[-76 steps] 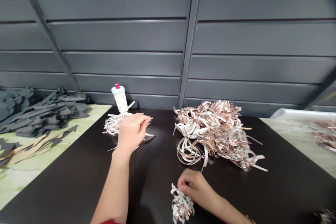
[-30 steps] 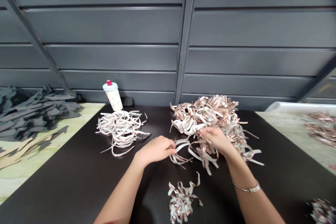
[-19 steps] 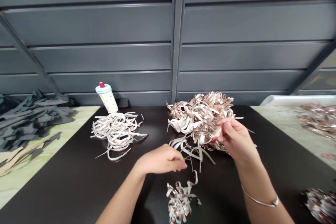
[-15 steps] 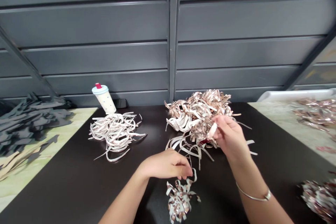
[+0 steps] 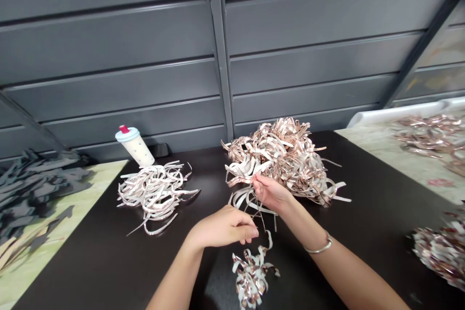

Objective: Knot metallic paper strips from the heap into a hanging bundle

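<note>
My right hand pinches the end of a thin strip, rose-gold and white, at the left side of a large heap of shiny strips. Nearer to me, my left hand is closed with its fingers curled under; what they hold, if anything, is hidden. Just below it lies a small bunch of curled strips, white on one face and metallic rose-gold on the other. Farther left on the black table is a loose pile of straighter, mostly white strips.
A cream tumbler with a blue lid and red cap stands behind the white pile, beside a small dark object. Dark grey scraps cover the left side. More shiny strips lie at right, and a grey panelled wall closes the back.
My right hand has moved left from the middle of the heap to its left side, pulling in toward my left hand. My left hand stays almost in place. The view has tilted and shifted slightly.
</note>
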`<state>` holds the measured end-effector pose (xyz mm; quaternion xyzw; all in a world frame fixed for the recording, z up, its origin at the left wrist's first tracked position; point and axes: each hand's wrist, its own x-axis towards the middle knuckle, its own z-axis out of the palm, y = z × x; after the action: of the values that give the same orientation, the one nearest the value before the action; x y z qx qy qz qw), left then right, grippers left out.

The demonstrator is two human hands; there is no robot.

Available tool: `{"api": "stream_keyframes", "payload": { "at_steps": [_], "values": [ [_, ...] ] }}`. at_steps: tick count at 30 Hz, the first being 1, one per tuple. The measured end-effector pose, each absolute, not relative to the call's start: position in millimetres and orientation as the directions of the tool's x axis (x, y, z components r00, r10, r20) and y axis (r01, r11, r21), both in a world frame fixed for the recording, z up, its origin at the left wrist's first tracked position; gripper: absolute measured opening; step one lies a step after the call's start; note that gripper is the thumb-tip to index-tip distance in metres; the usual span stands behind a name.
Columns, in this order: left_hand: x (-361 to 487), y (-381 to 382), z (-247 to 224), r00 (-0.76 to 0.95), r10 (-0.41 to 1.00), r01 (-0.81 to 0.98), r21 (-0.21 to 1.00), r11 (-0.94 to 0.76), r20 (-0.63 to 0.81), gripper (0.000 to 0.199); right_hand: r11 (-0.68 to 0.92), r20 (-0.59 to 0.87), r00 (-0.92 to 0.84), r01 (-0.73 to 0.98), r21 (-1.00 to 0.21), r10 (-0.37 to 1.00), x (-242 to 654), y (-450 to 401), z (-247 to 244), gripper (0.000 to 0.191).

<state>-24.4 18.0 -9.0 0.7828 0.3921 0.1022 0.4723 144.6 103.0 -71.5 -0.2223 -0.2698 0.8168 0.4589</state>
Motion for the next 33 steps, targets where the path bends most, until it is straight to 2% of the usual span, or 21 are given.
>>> {"api": "stream_keyframes", "payload": {
  "at_steps": [3,5,6,8,10,12,14,17,22,28,33],
  "values": [
    [-23.4,19.8,-14.4,0.612,0.758,0.48,0.868,-0.13,-0.225,0.034,-0.37,-0.082,-0.444,-0.615,-0.696,0.892,138.5,89.7,-65.5,0.019],
    [-21.6,20.4,-17.5,0.521,0.83,0.376,0.926,-0.013,-0.2,0.04,-0.267,0.002,-0.406,-0.605,-0.75,0.914,139.4,79.1,-56.3,0.019],
    [-19.9,20.2,-18.3,0.473,0.864,0.288,0.957,0.035,-0.174,0.045,-0.169,0.085,-0.38,-0.586,-0.793,0.921,141.3,73.8,-50.8,0.018],
    [-15.3,18.7,-18.4,0.392,0.913,0.055,0.994,0.099,-0.112,0.053,0.177,0.36,-0.325,-0.476,-0.861,0.875,146.6,64.3,-39.8,0.011],
    [-10.2,15.7,-16.3,0.328,0.941,-0.155,0.979,0.135,-0.078,0.055,0.482,0.581,-0.318,-0.34,-0.808,0.749,151.6,57.3,-30.7,0.007],
    [-6.7,12.0,-13.4,0.255,0.964,-0.234,0.962,0.141,-0.079,0.052,0.62,0.669,-0.323,-0.253,-0.743,0.67,154.5,52.6,-24.6,0.009],
    [-6.3,8.9,-10.6,0.152,0.987,-0.186,0.979,0.08,-0.052,0.044,0.671,0.686,-0.295,-0.168,-0.722,0.665,155.3,49.2,-21.2,0.011],
    [-10.2,6.6,-6.6,0.06,0.996,0.009,0.997,-0.073,0.072,0.037,0.716,0.698,-0.22,0.005,-0.698,0.682,155.1,44.8,-18.8,0.011],
    [-13.9,4.3,2.0,0.123,0.948,0.346,0.883,-0.319,0.294,0.036,0.782,0.76,-0.189,0.207,-0.588,0.622,158.0,40.4,-17.0,0.01],
    [-9.2,2.5,2.2,0.168,0.892,0.417,0.789,-0.451,0.42,0.031,0.778,0.755,-0.209,0.277,-0.564,0.621,159.6,38.6,-15.9,0.015],
    [-7.9,1.3,3.1,0.207,0.884,0.416,0.78,-0.468,0.42,0.025,0.789,0.746,-0.264,0.267,-0.553,0.612,156.7,32.9,-15.8,0.016]
  ]
}}
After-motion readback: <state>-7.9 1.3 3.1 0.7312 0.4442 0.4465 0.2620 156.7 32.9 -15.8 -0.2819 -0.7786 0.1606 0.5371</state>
